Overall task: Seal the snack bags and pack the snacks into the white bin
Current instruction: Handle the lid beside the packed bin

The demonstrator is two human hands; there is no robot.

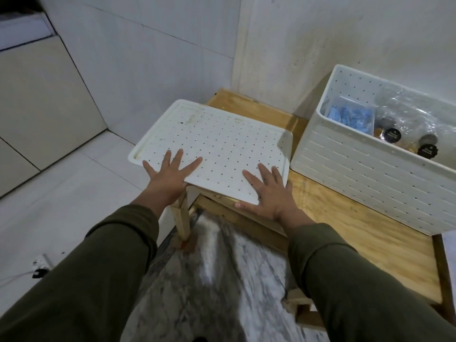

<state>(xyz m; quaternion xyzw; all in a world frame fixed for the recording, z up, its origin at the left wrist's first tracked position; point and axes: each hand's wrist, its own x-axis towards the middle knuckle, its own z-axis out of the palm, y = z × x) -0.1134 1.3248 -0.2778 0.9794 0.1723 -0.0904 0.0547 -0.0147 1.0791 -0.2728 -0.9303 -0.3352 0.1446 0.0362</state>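
Because the perforated white lid (pixel 217 146) overhangs the corner of the wooden table (pixel 370 243), I judge the main risk to be tipping: pressure from my palms near its unsupported front edge could lever it off onto the tiled floor (pixel 61 193). Both hands lie flat on it with fingers spread, well apart and gripping nothing: left hand (pixel 170 174), right hand (pixel 269 191). Just beside the lid on the table stands the white bin (pixel 357 178), uncovered. It holds clear snack bags (pixel 419 119), crumpled against the far wall; a clear bag of blue items (pixel 350 117); and two dark round labels (pixel 392 135). I cannot tell whether the bags are sealed.
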